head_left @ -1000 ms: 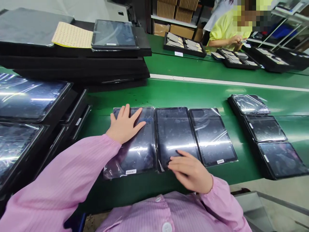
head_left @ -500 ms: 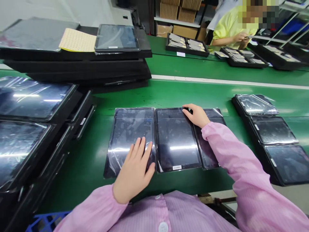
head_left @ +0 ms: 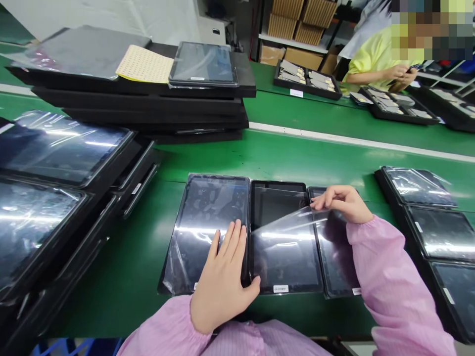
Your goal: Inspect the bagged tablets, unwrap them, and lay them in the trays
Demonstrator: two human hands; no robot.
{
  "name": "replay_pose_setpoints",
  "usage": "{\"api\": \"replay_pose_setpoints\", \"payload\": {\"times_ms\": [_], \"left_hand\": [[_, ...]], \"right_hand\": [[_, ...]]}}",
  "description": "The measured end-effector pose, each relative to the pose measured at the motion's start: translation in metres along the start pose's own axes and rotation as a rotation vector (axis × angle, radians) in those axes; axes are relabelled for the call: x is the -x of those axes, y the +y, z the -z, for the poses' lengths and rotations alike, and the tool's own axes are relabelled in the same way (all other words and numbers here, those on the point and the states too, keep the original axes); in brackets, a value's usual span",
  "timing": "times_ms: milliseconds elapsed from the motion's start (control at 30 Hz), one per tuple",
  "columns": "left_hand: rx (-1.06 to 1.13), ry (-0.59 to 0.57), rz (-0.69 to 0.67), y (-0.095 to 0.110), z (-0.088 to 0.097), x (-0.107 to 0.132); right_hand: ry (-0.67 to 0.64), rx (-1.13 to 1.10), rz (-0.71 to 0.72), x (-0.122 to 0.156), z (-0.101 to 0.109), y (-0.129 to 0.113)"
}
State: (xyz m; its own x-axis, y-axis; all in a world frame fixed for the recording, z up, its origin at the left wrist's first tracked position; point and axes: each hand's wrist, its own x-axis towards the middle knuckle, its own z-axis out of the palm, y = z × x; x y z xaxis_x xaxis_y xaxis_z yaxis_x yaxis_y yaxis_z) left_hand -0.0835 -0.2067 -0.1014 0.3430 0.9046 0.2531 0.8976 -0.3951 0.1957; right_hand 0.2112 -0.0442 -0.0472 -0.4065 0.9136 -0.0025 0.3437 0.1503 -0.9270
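Three dark tablet screens lie side by side on the green bench. My left hand (head_left: 228, 279) rests flat, fingers stretched, over the lower right part of the left tablet (head_left: 208, 207), its thumb reaching the edge of the middle tablet (head_left: 287, 259). Above the right tablet (head_left: 336, 247), my right hand (head_left: 345, 202) pinches a corner of clear protective film (head_left: 291, 220). That film is lifted off the upper part of the middle tablet and slants across it; its lower part still lies on the glass. A small white label sits at the middle tablet's bottom edge.
Black foam trays (head_left: 156, 106) are stacked at the back left, bearing a yellow sticker sheet (head_left: 144, 64) and a tablet (head_left: 204, 64). More film-covered tablets (head_left: 74, 146) stand at left. A tray at right holds three tablets (head_left: 440, 232). Across the bench, a person in yellow (head_left: 374, 59) handles something small.
My right hand has moved right and towards me from the middle tablet's top corner, pulling the film up with it. My left hand stays flat on the left tablet. The camera view has shifted.
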Motion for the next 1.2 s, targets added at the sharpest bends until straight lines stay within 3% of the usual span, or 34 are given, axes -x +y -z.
{"api": "replay_pose_setpoints", "payload": {"times_ms": [267,433,567,700,800,867,967,1033,1200], "left_hand": [[0.032,-0.001,-0.005,-0.005,0.006,-0.004],[-0.064,0.022,-0.039,-0.006,0.012,-0.009],[-0.055,0.027,-0.072,-0.01,0.011,-0.01],[-0.027,0.064,-0.078,-0.016,0.006,-0.009],[0.009,0.102,-0.078,-0.019,0.002,-0.009],[0.03,0.106,-0.08,-0.02,0.001,-0.009],[0.017,0.064,-0.098,-0.021,0.002,-0.009],[0.002,0.029,-0.088,-0.021,0.003,-0.009],[0.016,-0.035,-0.051,-0.025,0.004,-0.007]], "right_hand": [[-0.034,-0.198,-0.045,-0.004,0.012,0.002],[-0.051,-0.294,-0.023,-0.003,0.011,0.005],[0.014,-0.333,-0.04,-0.004,0.003,0.006],[0.072,-0.188,-0.085,-0.013,-0.013,-0.011],[-0.068,0.069,-0.116,-0.028,-0.022,-0.035],[-0.169,0.125,-0.1,-0.04,-0.028,-0.05],[-0.341,-0.095,-0.057,-0.058,-0.039,-0.059],[-0.379,-0.295,-0.053,-0.068,-0.048,-0.053],[-0.232,-0.632,-0.267,-0.083,-0.062,-0.024]]}}
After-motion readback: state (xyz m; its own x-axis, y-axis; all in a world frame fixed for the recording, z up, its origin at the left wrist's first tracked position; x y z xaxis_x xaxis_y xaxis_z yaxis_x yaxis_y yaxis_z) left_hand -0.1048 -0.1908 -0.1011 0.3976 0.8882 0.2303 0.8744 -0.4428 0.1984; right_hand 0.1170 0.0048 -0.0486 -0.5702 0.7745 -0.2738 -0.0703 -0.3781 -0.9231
